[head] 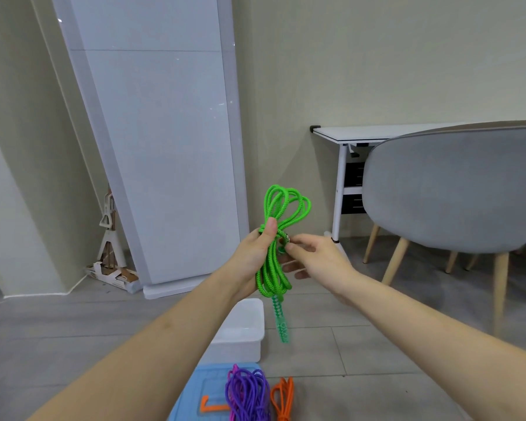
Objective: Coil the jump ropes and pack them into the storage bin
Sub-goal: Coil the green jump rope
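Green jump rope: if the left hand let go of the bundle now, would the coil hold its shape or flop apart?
Probably flop. The green jump rope looks like soft braided cord, its loops sagging unevenly above the left hand. The handle dangling below would likely drag the coil loose. The right hand seems to be pinching one end.

Grey floor (377,354), white bin (243,332), blue mat (201,387)
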{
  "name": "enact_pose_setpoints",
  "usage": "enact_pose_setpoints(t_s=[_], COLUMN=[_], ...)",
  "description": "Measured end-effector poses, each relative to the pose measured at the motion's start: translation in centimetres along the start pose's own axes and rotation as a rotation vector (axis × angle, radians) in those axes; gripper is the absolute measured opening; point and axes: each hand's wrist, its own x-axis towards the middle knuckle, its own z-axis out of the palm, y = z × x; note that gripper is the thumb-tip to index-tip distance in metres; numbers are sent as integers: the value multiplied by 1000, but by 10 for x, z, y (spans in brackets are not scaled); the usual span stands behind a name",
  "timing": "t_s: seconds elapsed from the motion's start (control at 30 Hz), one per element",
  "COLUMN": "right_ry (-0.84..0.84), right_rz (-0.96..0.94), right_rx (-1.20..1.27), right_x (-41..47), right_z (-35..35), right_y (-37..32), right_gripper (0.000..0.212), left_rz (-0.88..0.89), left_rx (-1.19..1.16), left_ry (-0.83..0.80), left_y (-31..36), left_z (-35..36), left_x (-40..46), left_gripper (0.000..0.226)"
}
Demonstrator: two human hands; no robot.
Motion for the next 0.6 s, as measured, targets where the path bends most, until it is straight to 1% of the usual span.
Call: enact_pose_setpoints(t_s=[0.13,0.27,0.43,0.6], right_ry=[-6,-100,-198,-214], right_rz=[-25,26,35,50], right_rx=[123,229,238,259], right_x=[-2,-3,-8,-7], right_z=[3,4,10,15], right_y=[-4,-6,-8,-10], right_gripper=[20,21,31,37], left_rz=[-43,-47,-42,-45], left_rx=[-34,-31,-26,-26], left_ry=[41,75,136,149], left_y=[0,4,2,2], left_z=[0,-1,-7,-10], left_x=[1,1,6,7], left_gripper=[65,63,58,56])
